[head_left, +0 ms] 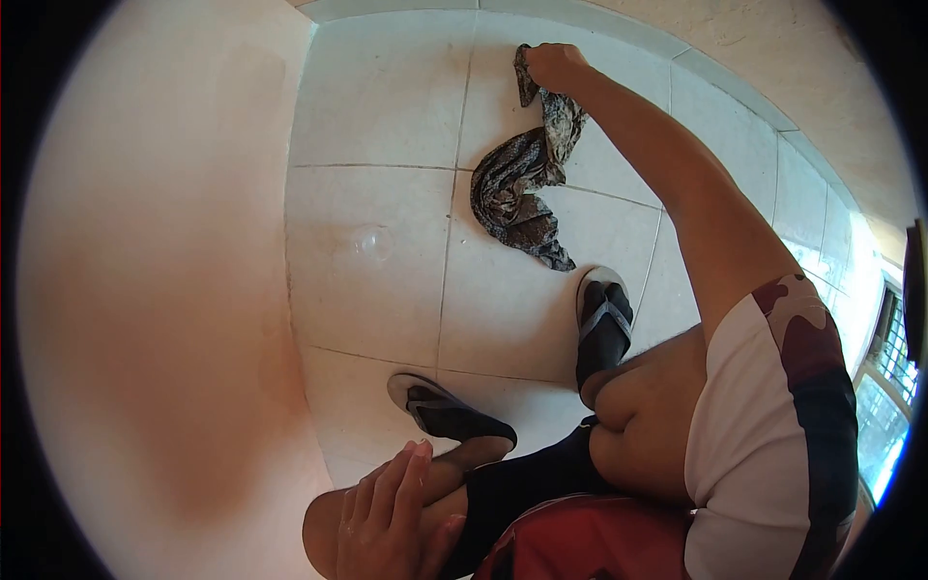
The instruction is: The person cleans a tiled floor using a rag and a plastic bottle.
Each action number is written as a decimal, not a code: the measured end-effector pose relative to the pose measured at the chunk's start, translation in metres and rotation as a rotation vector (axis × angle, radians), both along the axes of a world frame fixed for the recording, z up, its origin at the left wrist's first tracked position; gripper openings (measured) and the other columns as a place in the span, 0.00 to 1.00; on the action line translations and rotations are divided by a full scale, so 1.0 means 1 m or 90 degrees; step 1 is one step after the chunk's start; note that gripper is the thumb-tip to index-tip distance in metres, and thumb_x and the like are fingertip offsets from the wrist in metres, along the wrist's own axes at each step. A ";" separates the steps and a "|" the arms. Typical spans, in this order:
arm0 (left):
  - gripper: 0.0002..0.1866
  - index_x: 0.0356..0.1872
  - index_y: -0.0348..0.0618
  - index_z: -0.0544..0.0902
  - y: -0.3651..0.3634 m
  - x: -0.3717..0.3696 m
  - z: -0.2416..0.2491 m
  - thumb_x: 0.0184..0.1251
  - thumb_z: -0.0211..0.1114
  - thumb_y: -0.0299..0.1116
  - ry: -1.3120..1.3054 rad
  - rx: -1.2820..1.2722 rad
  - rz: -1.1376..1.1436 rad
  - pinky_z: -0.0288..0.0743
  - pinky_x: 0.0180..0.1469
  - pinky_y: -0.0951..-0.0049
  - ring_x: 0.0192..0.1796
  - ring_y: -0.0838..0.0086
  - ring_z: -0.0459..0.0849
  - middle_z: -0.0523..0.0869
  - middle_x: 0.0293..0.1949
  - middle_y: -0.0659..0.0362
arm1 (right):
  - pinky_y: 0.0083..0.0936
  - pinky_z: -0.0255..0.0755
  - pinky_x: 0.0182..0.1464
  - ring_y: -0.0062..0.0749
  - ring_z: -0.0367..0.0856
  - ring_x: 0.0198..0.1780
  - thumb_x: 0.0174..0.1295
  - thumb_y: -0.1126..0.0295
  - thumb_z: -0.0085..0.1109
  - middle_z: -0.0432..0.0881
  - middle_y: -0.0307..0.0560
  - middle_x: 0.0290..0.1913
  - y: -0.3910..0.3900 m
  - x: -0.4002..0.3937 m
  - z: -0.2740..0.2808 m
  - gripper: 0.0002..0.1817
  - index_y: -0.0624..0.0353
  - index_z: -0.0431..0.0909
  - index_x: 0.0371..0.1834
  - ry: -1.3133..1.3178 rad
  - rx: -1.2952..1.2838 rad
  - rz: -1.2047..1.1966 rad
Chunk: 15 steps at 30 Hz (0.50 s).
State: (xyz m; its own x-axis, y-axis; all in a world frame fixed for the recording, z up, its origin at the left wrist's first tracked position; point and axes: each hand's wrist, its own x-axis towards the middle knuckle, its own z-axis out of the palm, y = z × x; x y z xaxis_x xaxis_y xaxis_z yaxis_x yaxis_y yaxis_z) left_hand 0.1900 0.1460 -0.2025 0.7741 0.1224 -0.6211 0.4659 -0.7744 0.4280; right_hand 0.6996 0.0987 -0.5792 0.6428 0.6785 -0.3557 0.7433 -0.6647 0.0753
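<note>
Right grip (560, 70) on patterned cloth (505, 193), tiled floor (377, 300)

Room, apparently in home: pale floor tiles (372, 300), plain wall (164, 290), window with grille (891, 343)

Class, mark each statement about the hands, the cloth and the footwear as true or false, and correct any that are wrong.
1. The right hand grips the patterned cloth. True.
2. The left hand is on the cloth too. False: it is by the bent leg, away from the cloth.
3. Part of the cloth lies on the tiled floor. True.
4. The cloth is spread out flat. False: it is bunched and curved.
5. The feet are bare. False: they wear dark socks and flip-flops.
</note>
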 end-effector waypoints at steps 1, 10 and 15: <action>0.39 0.76 0.34 0.68 -0.003 0.001 -0.001 0.72 0.68 0.47 -0.002 -0.001 -0.001 0.74 0.67 0.49 0.67 0.47 0.81 0.79 0.68 0.41 | 0.47 0.84 0.54 0.48 0.90 0.55 0.71 0.67 0.54 0.90 0.52 0.53 -0.005 0.003 -0.012 0.15 0.54 0.85 0.55 -0.011 0.059 -0.004; 0.36 0.76 0.40 0.71 -0.001 0.025 -0.004 0.70 0.69 0.43 -0.141 0.008 -0.093 0.77 0.64 0.53 0.64 0.50 0.83 0.82 0.67 0.47 | 0.46 0.83 0.56 0.51 0.89 0.54 0.69 0.65 0.51 0.90 0.55 0.49 -0.105 -0.014 0.006 0.15 0.56 0.87 0.47 0.085 0.009 -0.023; 0.36 0.77 0.41 0.70 0.001 0.027 -0.004 0.70 0.68 0.41 -0.125 -0.024 -0.114 0.75 0.66 0.52 0.66 0.51 0.81 0.80 0.70 0.50 | 0.50 0.81 0.55 0.52 0.88 0.52 0.69 0.65 0.48 0.89 0.54 0.44 -0.140 -0.031 0.005 0.21 0.52 0.81 0.63 0.065 0.002 0.018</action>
